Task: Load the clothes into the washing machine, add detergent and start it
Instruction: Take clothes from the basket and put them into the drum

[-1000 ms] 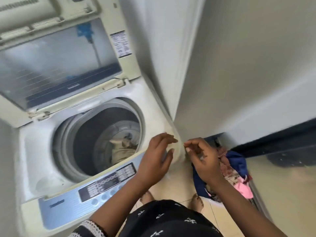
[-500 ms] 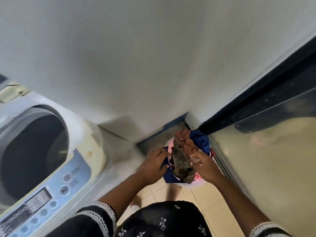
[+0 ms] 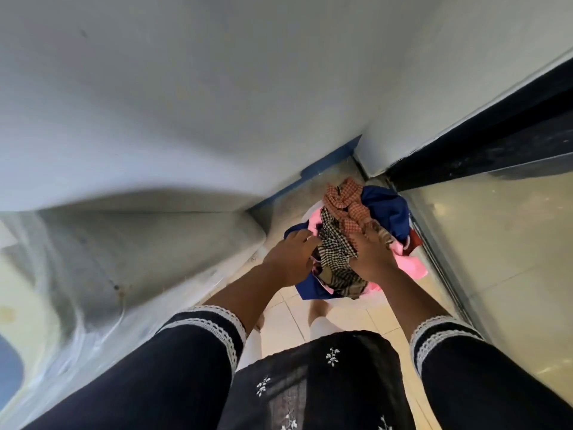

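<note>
Reaching: both hands are lowered into the heap of clothes (image 3: 356, 240) on the floor, in the corner to the right of the washing machine (image 3: 102, 274).
Change: a second ago the hands were held empty above the machine's front edge, with its open drum in view; since then the view has been swung away to the heap, and only the machine's blurred flank is seen.
Left hand (image 3: 290, 259): curled down into the near-left side of the heap; what is held cannot be told.
Right hand (image 3: 370, 257): laid on the checked cloth (image 3: 336, 252), the fingers buried in its folds, so a grasp is likely.
Meaning: another pick-up is judged under way; detergent and starting remain undone.
</note>
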Demonstrator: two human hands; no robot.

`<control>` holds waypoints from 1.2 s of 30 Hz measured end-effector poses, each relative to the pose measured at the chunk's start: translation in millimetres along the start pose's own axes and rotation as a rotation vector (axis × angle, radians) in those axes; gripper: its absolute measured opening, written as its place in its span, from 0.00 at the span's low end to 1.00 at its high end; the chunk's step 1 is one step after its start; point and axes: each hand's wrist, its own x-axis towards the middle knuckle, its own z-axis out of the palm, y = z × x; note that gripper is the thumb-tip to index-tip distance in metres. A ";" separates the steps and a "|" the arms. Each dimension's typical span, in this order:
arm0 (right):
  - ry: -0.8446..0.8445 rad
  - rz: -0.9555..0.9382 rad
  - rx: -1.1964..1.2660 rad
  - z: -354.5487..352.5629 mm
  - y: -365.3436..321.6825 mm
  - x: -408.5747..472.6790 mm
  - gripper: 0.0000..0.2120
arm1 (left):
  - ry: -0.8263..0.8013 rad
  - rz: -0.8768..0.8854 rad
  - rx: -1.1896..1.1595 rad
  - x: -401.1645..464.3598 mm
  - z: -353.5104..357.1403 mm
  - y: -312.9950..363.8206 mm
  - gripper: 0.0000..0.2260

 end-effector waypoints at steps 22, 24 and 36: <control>0.236 -0.190 0.665 -47.7 -64.3 -104.2 0.18 | 0.027 -0.104 -0.446 -67.4 -52.6 30.8 0.34; 0.321 -0.253 0.741 -70.6 -85.4 -137.5 0.13 | 0.073 -0.138 -0.530 -87.5 -66.5 33.5 0.40; 0.421 -0.693 0.970 -161.7 -200.2 -327.3 0.10 | 0.414 -0.121 -0.581 -208.5 -137.6 47.2 0.41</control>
